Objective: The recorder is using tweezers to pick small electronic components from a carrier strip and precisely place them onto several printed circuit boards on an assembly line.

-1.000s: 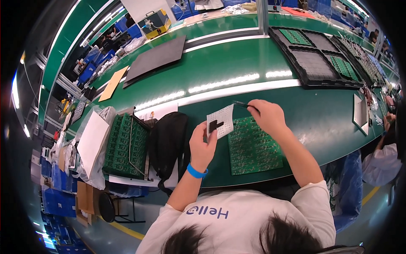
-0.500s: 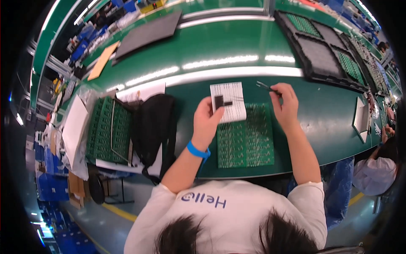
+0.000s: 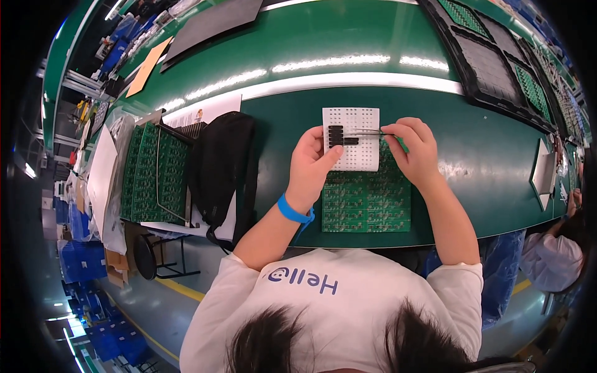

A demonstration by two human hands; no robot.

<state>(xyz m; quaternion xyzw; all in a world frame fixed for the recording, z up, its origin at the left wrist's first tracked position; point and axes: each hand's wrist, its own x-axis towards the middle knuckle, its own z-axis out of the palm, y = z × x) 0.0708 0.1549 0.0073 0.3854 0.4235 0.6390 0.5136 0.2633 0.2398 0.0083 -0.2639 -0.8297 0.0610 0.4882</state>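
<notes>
A white label sheet (image 3: pixel 364 158) with rows of small dark marks and several black strips stuck on its left part is held up over the bench. My left hand (image 3: pixel 314 163), with a blue wristband (image 3: pixel 292 211), pinches its left edge, thumb in front. In my right hand (image 3: pixel 411 146) a pair of metal tweezers (image 3: pixel 367 132) is gripped, tips pointing left over the sheet beside the black strips. Whether the tips touch a strip is too small to tell. Below both hands a green circuit board panel (image 3: pixel 365 208) lies flat, its far part covered by the sheet.
Left of me stand a rack of green circuit boards (image 3: pixel 146 177) and a black bag (image 3: pixel 224 168). A black divided tray (image 3: pixel 485 68) with boards lies far right, a white open box (image 3: pixel 544 174) nearer. Another person (image 3: pixel 553 255) sits at the right edge.
My right hand has moved left, bringing the tweezers over the label sheet. The sheet is now held straighter and faces up more squarely. The whole view has shifted slightly.
</notes>
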